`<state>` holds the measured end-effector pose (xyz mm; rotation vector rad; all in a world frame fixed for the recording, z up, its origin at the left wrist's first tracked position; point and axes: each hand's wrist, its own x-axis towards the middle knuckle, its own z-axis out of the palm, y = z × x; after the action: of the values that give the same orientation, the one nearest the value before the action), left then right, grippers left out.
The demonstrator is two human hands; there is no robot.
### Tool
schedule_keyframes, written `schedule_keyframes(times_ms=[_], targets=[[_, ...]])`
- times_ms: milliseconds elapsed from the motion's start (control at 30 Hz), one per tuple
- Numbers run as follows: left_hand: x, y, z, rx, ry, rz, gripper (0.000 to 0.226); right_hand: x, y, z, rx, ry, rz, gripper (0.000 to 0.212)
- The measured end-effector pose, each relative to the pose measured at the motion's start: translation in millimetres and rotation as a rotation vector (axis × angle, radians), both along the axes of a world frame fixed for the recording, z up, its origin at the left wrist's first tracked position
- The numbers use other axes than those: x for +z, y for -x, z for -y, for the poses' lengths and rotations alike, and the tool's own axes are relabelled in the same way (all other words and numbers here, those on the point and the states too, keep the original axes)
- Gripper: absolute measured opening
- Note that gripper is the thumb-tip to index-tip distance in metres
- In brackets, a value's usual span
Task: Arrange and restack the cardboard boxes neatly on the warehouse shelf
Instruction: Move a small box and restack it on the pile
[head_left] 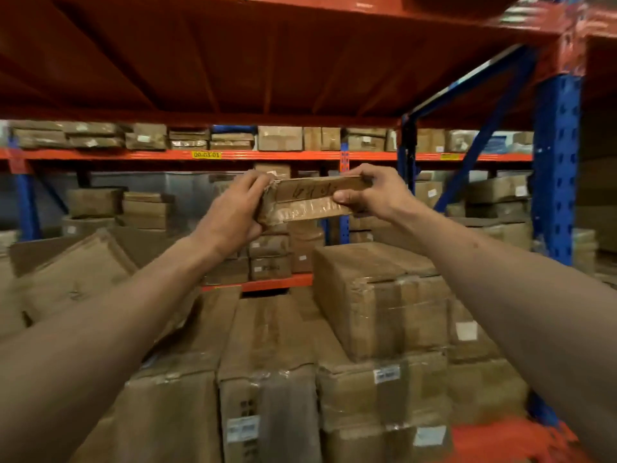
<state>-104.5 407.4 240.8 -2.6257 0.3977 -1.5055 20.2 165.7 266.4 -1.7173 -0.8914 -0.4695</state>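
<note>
Cardboard box [309, 200] held aloft, left hand [233, 212] and right hand [377, 193] fingers pinching its ends.

Only one clear read: yellow tag [206, 155] on the orange beam [133, 155] of the far rack, approx 11 o'clock from frame centre, says "00-03-01". A 2nd yellow tag [449, 157] on the same beam, at 2 o'clock, is too blurred to read.

Flat box [309, 202] held up at centre has dark handwritten marks on its near edge, looks like digits, can't make them out.

White stickers on front boxes at 6 o'clock, e.g. sticker [243, 428] and sticker w/ blue print [386, 374]: text too small & blurred. Dark printed characters [247, 409] above the first sticker also illegible.
</note>
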Motion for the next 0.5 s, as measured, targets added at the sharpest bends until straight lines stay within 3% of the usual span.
schedule_keyframes(times_ms=[200, 300, 400, 500], targets=[[-42.8, -70.4, 84.2, -0.110, 0.094, -0.107, 0.076, -41.0, -28.2, 99.9, -0.216, 0.053, -0.085, 0.034], [-71.8, -92.7, 114.5, -0.011, 0.201, -0.295, 0.085, -74.8, -37.7, 131.2, -0.259, 0.065, -0.149, 0.035], [-84.8, -101.4, 133.0, -0.053, 0.256, -0.545, 0.091, -103.5, -51.3, 146.7, -0.287, 0.054, -0.143, 0.036], [-80.8, -103.0, 145.1, -0.070, 0.415, -0.644, 0.102, -104.9, -61.8, 147.7, -0.307, 0.070, -0.117, 0.039]])
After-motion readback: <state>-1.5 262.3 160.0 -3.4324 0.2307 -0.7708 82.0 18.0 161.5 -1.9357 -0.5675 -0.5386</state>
